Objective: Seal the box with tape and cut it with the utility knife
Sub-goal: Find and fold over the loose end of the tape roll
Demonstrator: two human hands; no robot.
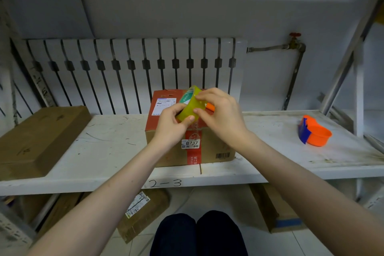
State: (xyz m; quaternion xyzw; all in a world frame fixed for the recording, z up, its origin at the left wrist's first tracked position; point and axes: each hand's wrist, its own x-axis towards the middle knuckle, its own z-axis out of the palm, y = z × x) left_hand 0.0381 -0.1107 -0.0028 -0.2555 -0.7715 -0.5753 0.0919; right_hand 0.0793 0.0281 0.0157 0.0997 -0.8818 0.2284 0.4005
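A cardboard box with a red top and a red strip down its front stands in the middle of the white shelf. Both hands hold a yellowish roll of tape just above the box's top. My left hand grips the roll from below and the left. My right hand pinches at the roll's outer face with thumb and fingertips. An orange object, possibly the utility knife's handle, pokes out behind my right hand on the box top; most of it is hidden.
A flat brown carton lies on the shelf's left end. An orange and blue tape dispenser sits at the right. A white radiator lines the wall behind. Cartons lie on the floor below the shelf.
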